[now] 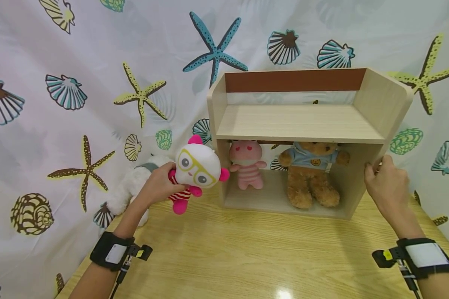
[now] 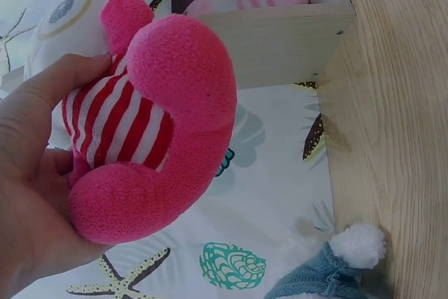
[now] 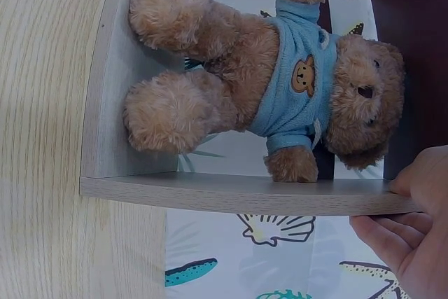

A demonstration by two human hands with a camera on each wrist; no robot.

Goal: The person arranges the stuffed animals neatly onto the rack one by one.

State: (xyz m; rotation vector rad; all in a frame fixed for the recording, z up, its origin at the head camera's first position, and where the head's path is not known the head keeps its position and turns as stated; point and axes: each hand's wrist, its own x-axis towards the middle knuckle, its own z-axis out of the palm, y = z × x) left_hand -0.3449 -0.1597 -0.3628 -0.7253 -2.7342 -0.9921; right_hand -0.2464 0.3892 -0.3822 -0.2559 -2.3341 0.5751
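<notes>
1. Left hand grips the panda plush round its striped body; a gentle hold should suit it.
2. Panda plush is outside the shelf, near its left side.
3. Right hand pinches the side panel, which should steady things.

Both forearms are pointing forward and inward, the left hand gripping and the right hand pinching with bent fingers.
</notes>
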